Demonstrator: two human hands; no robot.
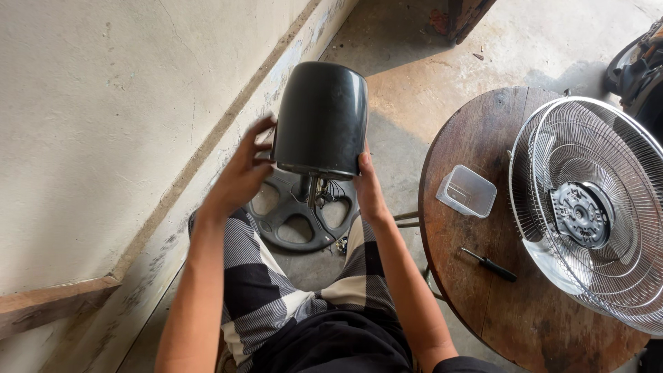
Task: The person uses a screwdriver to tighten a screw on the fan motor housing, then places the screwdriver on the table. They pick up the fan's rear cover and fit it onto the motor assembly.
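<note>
Black housing [321, 117] is gripped between two hands, left [242, 176] and right [368, 190], beside one screwdriver [489, 264].

The black motor cover [320, 117] looks like smooth plastic with a soft sheen, catching light along its right edge. Below it, the round base [304, 214] is duller dark plastic. Right of the cover, the table [476, 138] is worn, rough wood (stained in patches), bearing a clear plastic tub [467, 190], a bright metal wire fan guard [594, 207] and a matt-handled screwdriver [489, 264].
</note>
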